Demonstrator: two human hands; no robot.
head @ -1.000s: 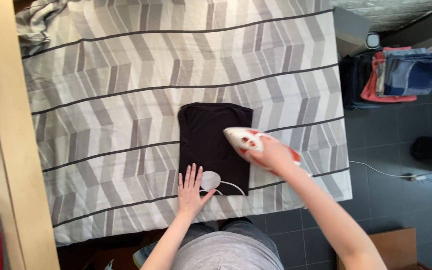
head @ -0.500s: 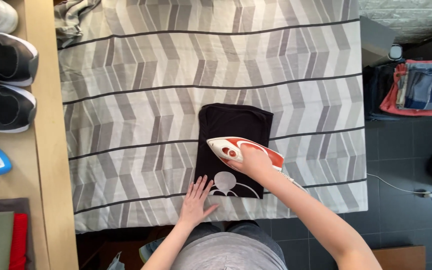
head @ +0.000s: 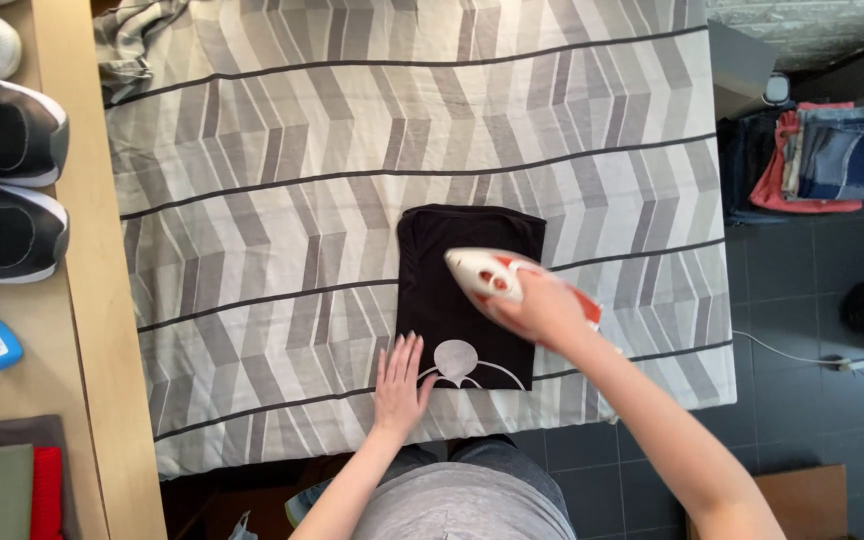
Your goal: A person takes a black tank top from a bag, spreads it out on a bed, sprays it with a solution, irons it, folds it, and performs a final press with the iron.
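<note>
We see a folded black cotton shirt with a pale round print (head: pixel 452 300) lying on the grey and white zigzag-patterned cloth (head: pixel 302 200) that covers the table. Our right hand (head: pixel 542 308) wraps its fingers closed around the handle of a white and red electric iron (head: pixel 482 275), which rests on the right part of the shirt. Our left hand (head: pixel 399 385) lies flat, fingers spread, at the shirt's lower left corner. We judge the shirt soft and light, easily wrinkled, so it should be held flat at an edge; the iron seems heavy and hot, to be taken only by the handle.
</note>
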